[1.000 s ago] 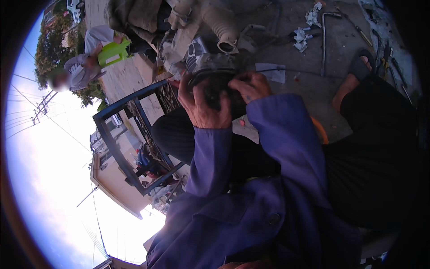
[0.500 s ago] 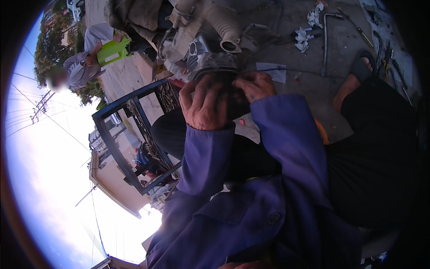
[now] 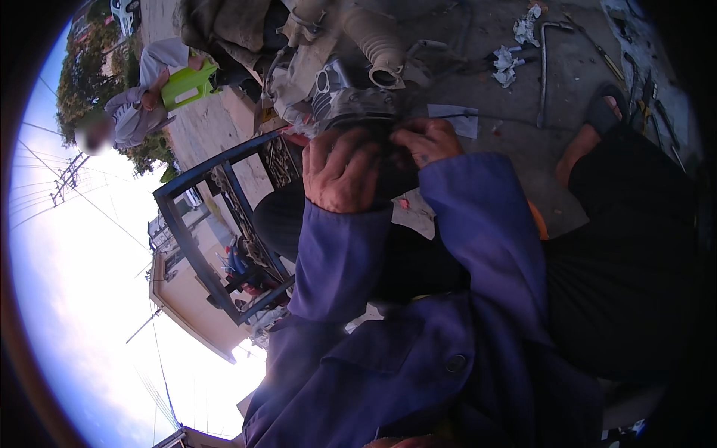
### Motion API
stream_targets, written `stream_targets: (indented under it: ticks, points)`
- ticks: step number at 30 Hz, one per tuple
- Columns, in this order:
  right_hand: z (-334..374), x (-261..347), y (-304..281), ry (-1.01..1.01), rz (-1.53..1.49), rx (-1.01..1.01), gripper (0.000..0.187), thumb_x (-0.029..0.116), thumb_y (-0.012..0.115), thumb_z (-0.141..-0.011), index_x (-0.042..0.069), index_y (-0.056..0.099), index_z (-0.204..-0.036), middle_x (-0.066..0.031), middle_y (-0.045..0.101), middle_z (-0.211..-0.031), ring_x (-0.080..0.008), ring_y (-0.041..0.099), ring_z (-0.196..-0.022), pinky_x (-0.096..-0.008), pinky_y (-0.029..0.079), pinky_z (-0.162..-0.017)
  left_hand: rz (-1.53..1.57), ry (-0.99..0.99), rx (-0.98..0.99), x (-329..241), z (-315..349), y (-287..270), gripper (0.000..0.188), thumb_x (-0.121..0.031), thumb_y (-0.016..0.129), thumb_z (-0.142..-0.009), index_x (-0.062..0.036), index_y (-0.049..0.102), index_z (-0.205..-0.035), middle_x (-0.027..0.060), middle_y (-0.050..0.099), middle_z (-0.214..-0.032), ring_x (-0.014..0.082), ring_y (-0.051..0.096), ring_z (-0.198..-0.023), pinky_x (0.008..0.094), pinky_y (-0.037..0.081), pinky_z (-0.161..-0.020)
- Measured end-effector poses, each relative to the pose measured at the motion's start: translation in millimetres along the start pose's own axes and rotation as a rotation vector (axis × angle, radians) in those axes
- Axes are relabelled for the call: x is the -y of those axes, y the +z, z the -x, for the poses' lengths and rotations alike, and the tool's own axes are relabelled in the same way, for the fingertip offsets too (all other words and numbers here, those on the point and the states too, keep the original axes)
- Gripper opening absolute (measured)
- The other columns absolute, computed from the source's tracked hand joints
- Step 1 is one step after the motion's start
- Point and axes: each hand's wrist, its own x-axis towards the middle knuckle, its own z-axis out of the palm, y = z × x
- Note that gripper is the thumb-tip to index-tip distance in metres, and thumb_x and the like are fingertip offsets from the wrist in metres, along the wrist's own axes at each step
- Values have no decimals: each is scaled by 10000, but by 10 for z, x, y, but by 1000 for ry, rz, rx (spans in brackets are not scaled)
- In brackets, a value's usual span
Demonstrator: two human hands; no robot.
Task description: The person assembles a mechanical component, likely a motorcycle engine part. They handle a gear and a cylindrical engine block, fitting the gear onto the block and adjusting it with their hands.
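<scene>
A grey metal engine part (image 3: 358, 103) with fins and a pipe-like opening lies at the top middle. On its near side is a dark, rounded part (image 3: 388, 168), whose shape is lost in shadow. My left hand (image 3: 342, 170) rests over the left of this dark part, fingers curled and their tips hidden. At its right edge, my right hand (image 3: 429, 142) is closed in a pinch; what lies between the fingertips cannot be made out. Both forearms wear blue sleeves.
Just beyond the engine part lies a ribbed hose (image 3: 371, 45). An L-shaped wrench (image 3: 543, 82), crumpled paper (image 3: 506, 67) and several hand tools (image 3: 648, 104) are on the ground at right. A metal frame (image 3: 190, 239) stands at left. Farther off, a person holds a green object (image 3: 187, 86).
My left hand has shifted slightly right, its fingers drawn closer together. The right hand stays nearly in place at the dark part's edge.
</scene>
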Motion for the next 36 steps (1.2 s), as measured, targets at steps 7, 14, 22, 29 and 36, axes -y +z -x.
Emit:
stream_targets:
  ticks: [7,14,22,29,36]
  points:
    - [-57,-10,-34,-208,432,1,279,221,674,-871,-45,711,-949,-112,637,-660,-207,612,-569,-338,503,-566,-23,80,-66,57,53,82,300,-44,688,-623,-67,744,-917,92,695,-1048,302,643,-1025,430,530,-834]
    - [-22,59,-44,-332,565,-40,210,172,641,-866,-11,708,-943,-143,662,-706,-241,638,-613,-364,513,-598,8,120,-78,45,-5,95,286,-64,696,-614,-62,729,-898,85,692,-1027,294,650,-999,422,536,-818]
    - [-47,-74,-204,-759,931,97,173,187,661,-872,99,738,-1001,-156,715,-886,-308,682,-811,-382,539,-755,20,174,-74,110,48,157,297,-44,714,-592,-65,709,-889,83,684,-1025,301,653,-975,422,537,-796]
    - [-39,0,-110,-301,445,83,156,161,686,-833,7,709,-848,-126,671,-688,-222,653,-600,-346,509,-565,-1,189,-58,83,26,119,282,-47,714,-621,-70,721,-902,76,688,-1032,294,652,-975,418,534,-788]
    - [38,162,-46,-198,511,22,324,273,700,-833,-50,717,-814,-139,671,-659,-202,647,-575,-346,509,-558,-4,202,-2,36,-29,12,275,-93,689,-659,-65,747,-926,83,688,-1034,295,648,-985,424,532,-796]
